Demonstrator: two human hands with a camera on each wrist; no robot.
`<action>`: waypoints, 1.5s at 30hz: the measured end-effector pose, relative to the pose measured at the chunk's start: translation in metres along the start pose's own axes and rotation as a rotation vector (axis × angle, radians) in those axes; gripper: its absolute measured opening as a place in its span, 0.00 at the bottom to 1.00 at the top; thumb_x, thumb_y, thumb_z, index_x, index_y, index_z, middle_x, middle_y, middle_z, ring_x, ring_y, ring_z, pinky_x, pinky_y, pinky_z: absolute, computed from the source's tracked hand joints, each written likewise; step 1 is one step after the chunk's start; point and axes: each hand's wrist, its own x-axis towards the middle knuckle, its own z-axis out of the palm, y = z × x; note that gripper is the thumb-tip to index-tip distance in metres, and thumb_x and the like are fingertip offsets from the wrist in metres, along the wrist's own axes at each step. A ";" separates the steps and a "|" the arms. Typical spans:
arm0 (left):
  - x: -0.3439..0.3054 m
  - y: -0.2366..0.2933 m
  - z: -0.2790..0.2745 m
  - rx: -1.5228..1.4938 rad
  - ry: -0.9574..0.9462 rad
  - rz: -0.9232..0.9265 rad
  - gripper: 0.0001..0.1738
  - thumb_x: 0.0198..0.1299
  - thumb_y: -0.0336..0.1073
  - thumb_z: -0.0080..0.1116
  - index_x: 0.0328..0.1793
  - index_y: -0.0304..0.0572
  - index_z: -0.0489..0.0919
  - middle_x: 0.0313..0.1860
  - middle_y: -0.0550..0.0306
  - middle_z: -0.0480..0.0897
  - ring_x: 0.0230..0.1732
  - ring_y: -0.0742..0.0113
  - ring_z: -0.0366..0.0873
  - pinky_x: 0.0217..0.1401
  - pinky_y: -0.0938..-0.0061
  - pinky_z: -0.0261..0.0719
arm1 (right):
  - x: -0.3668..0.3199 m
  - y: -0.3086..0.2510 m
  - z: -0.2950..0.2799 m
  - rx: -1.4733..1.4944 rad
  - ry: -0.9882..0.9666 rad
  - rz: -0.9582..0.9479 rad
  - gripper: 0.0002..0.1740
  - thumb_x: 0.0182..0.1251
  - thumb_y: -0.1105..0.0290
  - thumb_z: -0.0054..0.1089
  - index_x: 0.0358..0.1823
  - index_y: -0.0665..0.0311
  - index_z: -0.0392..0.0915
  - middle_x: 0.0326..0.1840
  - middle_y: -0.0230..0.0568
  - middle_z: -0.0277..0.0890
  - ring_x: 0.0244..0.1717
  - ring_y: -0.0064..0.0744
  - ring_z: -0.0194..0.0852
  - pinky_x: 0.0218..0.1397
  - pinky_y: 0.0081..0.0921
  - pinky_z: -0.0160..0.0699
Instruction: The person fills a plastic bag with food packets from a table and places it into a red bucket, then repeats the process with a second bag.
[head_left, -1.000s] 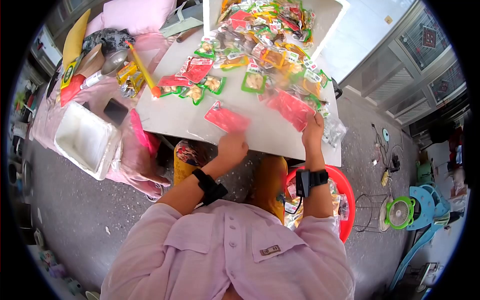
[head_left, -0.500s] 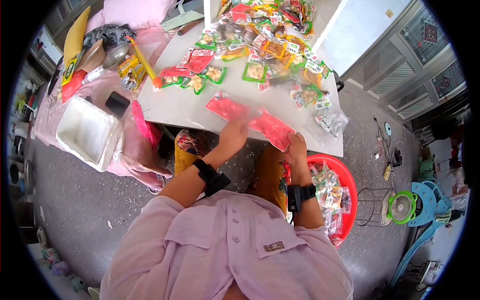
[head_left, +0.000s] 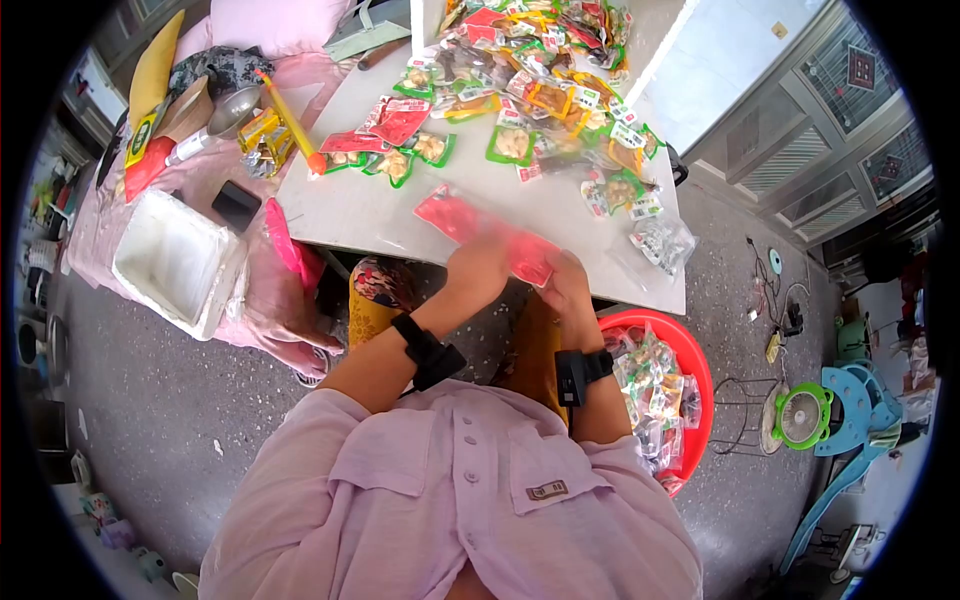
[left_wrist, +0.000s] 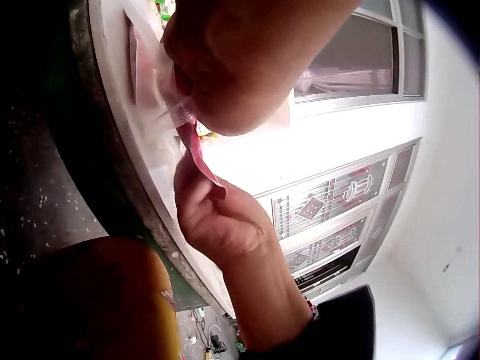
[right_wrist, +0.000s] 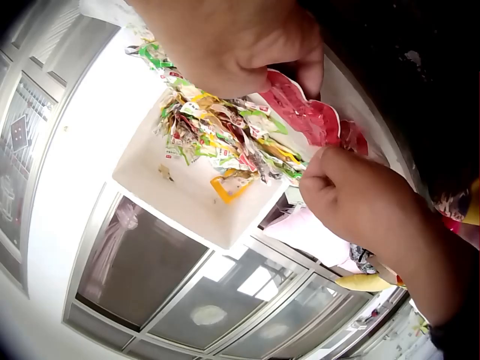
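Both hands work close together over the table's near edge. My right hand [head_left: 568,285] pinches the right end of a flat red plastic packet [head_left: 530,255]. Curled at that packet's other end is my left hand [head_left: 478,272], its thumb and fingers gripping where it meets a second red packet [head_left: 445,212], which extends to the left over the table. In the right wrist view the gripped red packet [right_wrist: 304,114] spans between the two hands, slightly bent. Clear plastic film [left_wrist: 159,86] shows beside the left hand in the left wrist view. The left fingertips are partly hidden.
Many colourful food packets [head_left: 540,95] lie heaped from a white box [head_left: 655,50] onto the table [head_left: 340,215]. Several red and green packets [head_left: 395,125] lie at the left. A red basin [head_left: 700,400] of packets stands below right, a white foam box [head_left: 180,260] at left.
My right hand has moved left and toward my body, bringing the red packet from the table's right side to my left hand. The left hand has shifted slightly right.
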 end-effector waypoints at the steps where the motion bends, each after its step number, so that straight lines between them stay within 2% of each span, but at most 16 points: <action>1: 0.000 -0.003 0.004 0.033 -0.035 -0.011 0.11 0.46 0.31 0.45 0.39 0.43 0.71 0.27 0.48 0.73 0.31 0.50 0.71 0.30 0.60 0.69 | 0.003 0.003 0.006 -0.002 -0.016 0.002 0.07 0.57 0.77 0.39 0.32 0.73 0.66 0.29 0.45 0.71 0.32 0.38 0.73 0.35 0.33 0.76; 4: -0.001 -0.001 0.006 0.035 -0.057 0.011 0.11 0.46 0.31 0.46 0.38 0.43 0.71 0.27 0.49 0.73 0.30 0.49 0.71 0.29 0.60 0.70 | 0.019 0.023 0.012 -0.056 -0.095 0.031 0.07 0.55 0.76 0.40 0.28 0.70 0.68 0.23 0.40 0.69 0.23 0.31 0.70 0.23 0.22 0.71; 7: -0.004 -0.002 0.009 -0.010 0.025 0.043 0.10 0.46 0.31 0.46 0.37 0.43 0.70 0.28 0.49 0.73 0.30 0.49 0.71 0.29 0.60 0.70 | 0.034 0.038 0.007 -0.246 -0.138 0.143 0.09 0.56 0.75 0.41 0.36 0.71 0.69 0.33 0.41 0.70 0.29 0.29 0.70 0.32 0.23 0.72; 10: -0.008 -0.003 0.006 -0.059 0.054 0.040 0.08 0.46 0.31 0.46 0.35 0.42 0.69 0.28 0.49 0.73 0.31 0.50 0.71 0.29 0.61 0.70 | 0.014 0.010 0.016 -0.651 -0.140 0.133 0.07 0.54 0.75 0.41 0.32 0.66 0.69 0.24 0.34 0.69 0.21 0.22 0.65 0.20 0.16 0.65; 13: -0.013 -0.004 0.007 -0.067 0.077 0.042 0.07 0.46 0.30 0.46 0.33 0.41 0.68 0.27 0.49 0.73 0.31 0.50 0.71 0.30 0.61 0.70 | 0.002 0.008 0.029 -0.768 -0.052 0.077 0.06 0.51 0.75 0.40 0.30 0.64 0.68 0.21 0.30 0.66 0.16 0.17 0.60 0.13 0.12 0.57; 16: -0.013 -0.007 0.009 -0.069 0.068 0.043 0.05 0.46 0.30 0.46 0.31 0.40 0.68 0.26 0.49 0.72 0.31 0.50 0.71 0.30 0.61 0.70 | 0.010 0.027 0.028 -0.672 -0.080 0.046 0.05 0.53 0.74 0.43 0.29 0.65 0.69 0.18 0.32 0.66 0.14 0.18 0.60 0.12 0.11 0.55; 19: -0.013 -0.011 0.005 -0.092 0.033 0.030 0.05 0.46 0.30 0.47 0.31 0.40 0.69 0.26 0.48 0.72 0.31 0.49 0.71 0.30 0.62 0.70 | 0.018 0.024 0.030 -0.830 -0.131 0.100 0.06 0.53 0.74 0.43 0.31 0.65 0.69 0.20 0.33 0.68 0.16 0.18 0.63 0.14 0.12 0.58; 23: -0.008 -0.017 -0.011 -0.239 0.048 0.058 0.05 0.46 0.31 0.49 0.31 0.39 0.71 0.27 0.48 0.72 0.32 0.50 0.71 0.33 0.62 0.69 | 0.025 0.027 0.024 -0.690 0.033 0.080 0.09 0.53 0.74 0.44 0.37 0.66 0.68 0.23 0.34 0.69 0.19 0.20 0.67 0.17 0.14 0.63; 26: 0.019 -0.057 -0.032 -0.051 0.277 0.316 0.07 0.46 0.32 0.51 0.32 0.39 0.72 0.28 0.48 0.73 0.33 0.50 0.71 0.35 0.62 0.69 | 0.018 0.017 0.023 -0.744 0.110 -0.004 0.11 0.53 0.74 0.46 0.39 0.67 0.66 0.24 0.35 0.69 0.21 0.21 0.69 0.18 0.15 0.65; 28: 0.040 -0.100 -0.044 0.050 0.301 0.081 0.07 0.44 0.32 0.51 0.31 0.39 0.73 0.29 0.48 0.73 0.33 0.50 0.70 0.37 0.62 0.69 | 0.019 0.015 0.013 -0.742 0.156 -0.096 0.12 0.53 0.74 0.47 0.40 0.67 0.66 0.24 0.36 0.69 0.21 0.22 0.69 0.19 0.15 0.66; 30: 0.062 -0.145 -0.059 0.285 0.297 -0.001 0.09 0.41 0.31 0.52 0.32 0.41 0.73 0.30 0.49 0.74 0.33 0.50 0.70 0.38 0.64 0.70 | 0.016 0.013 0.008 -0.613 0.206 -0.138 0.12 0.53 0.74 0.48 0.40 0.68 0.66 0.24 0.36 0.69 0.21 0.22 0.69 0.19 0.15 0.65; 32: 0.075 -0.193 -0.068 0.506 0.255 -0.022 0.13 0.39 0.32 0.52 0.35 0.45 0.73 0.34 0.52 0.73 0.40 0.55 0.70 0.40 0.62 0.68 | 0.014 0.015 0.007 -0.525 0.246 -0.179 0.12 0.53 0.74 0.48 0.40 0.68 0.65 0.24 0.36 0.69 0.21 0.22 0.68 0.19 0.15 0.65; 35: 0.088 -0.207 -0.089 0.735 0.136 -0.191 0.13 0.42 0.34 0.50 0.38 0.46 0.73 0.41 0.55 0.72 0.47 0.58 0.67 0.47 0.61 0.64 | 0.013 0.018 0.007 -0.481 0.270 -0.222 0.12 0.53 0.73 0.49 0.40 0.67 0.65 0.24 0.35 0.69 0.21 0.21 0.67 0.19 0.14 0.64; 38: 0.103 -0.226 -0.089 0.788 0.028 -0.137 0.14 0.45 0.37 0.49 0.40 0.47 0.72 0.47 0.57 0.70 0.52 0.60 0.65 0.51 0.61 0.60 | 0.013 0.020 0.004 -0.488 0.256 -0.228 0.12 0.54 0.74 0.48 0.41 0.68 0.65 0.25 0.35 0.69 0.22 0.22 0.68 0.21 0.15 0.66; 41: 0.112 -0.224 -0.085 0.729 0.002 -0.243 0.14 0.45 0.38 0.49 0.41 0.48 0.72 0.46 0.56 0.70 0.51 0.60 0.65 0.50 0.62 0.62 | 0.012 0.020 0.005 -0.515 0.241 -0.223 0.12 0.54 0.74 0.49 0.40 0.68 0.65 0.25 0.34 0.68 0.22 0.22 0.68 0.21 0.15 0.67; 45: 0.118 -0.224 -0.085 0.789 -0.021 -0.177 0.11 0.45 0.36 0.48 0.37 0.47 0.73 0.40 0.55 0.73 0.47 0.59 0.68 0.47 0.64 0.65 | 0.013 0.021 0.004 -0.525 0.228 -0.214 0.12 0.55 0.73 0.49 0.41 0.67 0.65 0.26 0.34 0.68 0.22 0.22 0.68 0.22 0.15 0.67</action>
